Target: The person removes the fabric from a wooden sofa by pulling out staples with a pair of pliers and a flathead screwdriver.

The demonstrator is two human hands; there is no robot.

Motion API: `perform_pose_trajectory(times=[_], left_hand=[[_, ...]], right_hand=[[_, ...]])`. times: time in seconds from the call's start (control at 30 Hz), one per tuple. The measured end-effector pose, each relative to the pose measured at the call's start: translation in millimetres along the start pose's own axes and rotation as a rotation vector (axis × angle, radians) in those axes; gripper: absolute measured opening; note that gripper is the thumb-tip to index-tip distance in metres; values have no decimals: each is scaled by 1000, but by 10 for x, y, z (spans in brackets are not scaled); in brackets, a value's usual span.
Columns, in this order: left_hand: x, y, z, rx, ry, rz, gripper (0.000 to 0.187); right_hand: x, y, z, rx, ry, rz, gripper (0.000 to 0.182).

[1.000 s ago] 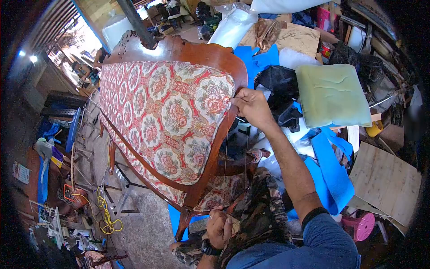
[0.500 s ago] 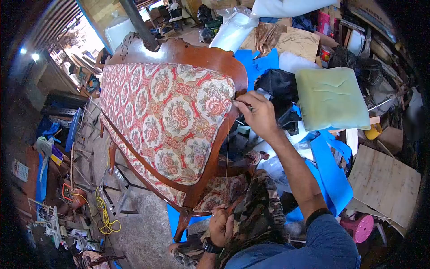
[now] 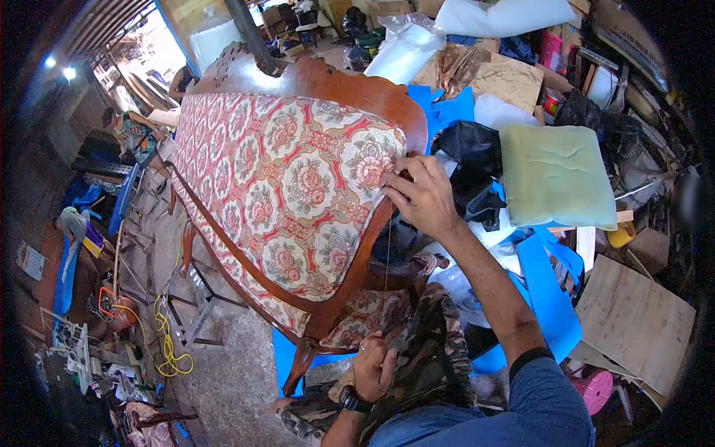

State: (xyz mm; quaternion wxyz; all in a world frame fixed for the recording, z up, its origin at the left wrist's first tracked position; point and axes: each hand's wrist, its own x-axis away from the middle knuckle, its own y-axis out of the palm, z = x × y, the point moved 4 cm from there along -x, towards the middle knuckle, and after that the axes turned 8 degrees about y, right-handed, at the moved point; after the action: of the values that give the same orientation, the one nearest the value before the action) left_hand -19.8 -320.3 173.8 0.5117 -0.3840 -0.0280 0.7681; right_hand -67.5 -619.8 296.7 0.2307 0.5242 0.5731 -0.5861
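Note:
A carved wooden sofa frame bears red and cream floral upholstery fabric on its back. At the right edge of this fabric is my right hand, its thumb and fingers pinched together against the cloth. What they pinch is too small to make out. A thin thread hangs below that hand, in front of the wood. Lower down, my left hand is closed with curled fingers above my camouflage trousers; its contents are hidden. Near it lies the floral seat.
To the right are a pale foam cushion, blue sheet material, a plywood board and a pink stool. A yellow cord lies on the floor at left. Another person is in the left background.
The view has shifted slightly. My right hand stays at the fabric edge, its fingers now bent more over the cloth. The left hand remains closed. The background person shows more fully.

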Motion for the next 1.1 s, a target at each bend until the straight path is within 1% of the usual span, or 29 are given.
perform_pose_trajectory(times=[0.1, 0.2, 0.3, 0.37, 0.4, 0.47, 0.5, 0.53, 0.57, 0.6, 0.67, 0.73, 0.8, 0.87, 0.9, 0.93, 0.97, 1.0, 1.03, 1.1], left_hand=[[-8, 36, -7, -17, 19, 19, 23], [-20, 58, 25, -29, 21, 16, 20], [15, 106, -25, -5, 16, -1, 12], [-56, 113, 41, 18, 3, 6, 6], [-111, 80, 89, -46, -3, 28, 6], [-208, -17, 177, -168, -23, 75, 12], [-253, -46, 157, -173, -16, 127, 14], [-306, -75, 129, -177, -11, 180, 17], [-382, -107, 101, -182, -5, 238, 20], [-512, -125, 119, -291, 95, 221, 28], [-920, -63, 201, -291, 327, -6, 31], [-1174, 86, 229, -327, 552, -232, 33], [-1229, 332, 103, -404, 773, -469, 34], [-1127, 472, -141, -484, 842, -657, 39], [-1074, 492, -253, -528, 878, -756, 42], [-1007, 473, -339, -528, 829, -863, 48], [-922, 420, -421, -510, 790, -817, 49], [-818, 367, -505, -493, 750, -774, 50], [-722, 322, -554, -475, 707, -735, 51], [-596, 288, -585, -373, 533, -740, 50]], right_hand=[[19, 130, 45, -5, -25, 2, 22], [31, 160, 36, -89, 66, 84, 16], [104, 193, -86, -288, 218, 103, 10], [244, 147, -198, -473, 280, 32, 10], [322, 98, -270, -563, 307, -1, 10], [483, -182, -553, -658, 392, -131, 16], [630, -320, -663, -842, 579, -226, 21], [805, -470, -755, -945, 602, -243, 25], [947, -651, -838, -967, 686, -283, 22], [1108, -806, -911, -989, 766, -325, 21], [1719, -874, -888, -1264, 972, -242, 17], [2284, -1071, -941, -1587, 1451, -219, 17], [3004, -1277, -816, -1302, 1563, -414, 15], [4007, -1585, -501, -881, 1695, -562, 16], [4636, -1855, -316, -1035, 1947, -444, 13], [5243, -2131, -144, -1154, 2203, -260, 10], [5554, -2308, -150, -1125, 2319, -134, 10], [5821, -2483, -103, -1037, 2353, -64, 10], [5970, -2629, -143, -873, 2345, -87, 11], [6101, -2936, -238, -576, 2312, -203, 11]])
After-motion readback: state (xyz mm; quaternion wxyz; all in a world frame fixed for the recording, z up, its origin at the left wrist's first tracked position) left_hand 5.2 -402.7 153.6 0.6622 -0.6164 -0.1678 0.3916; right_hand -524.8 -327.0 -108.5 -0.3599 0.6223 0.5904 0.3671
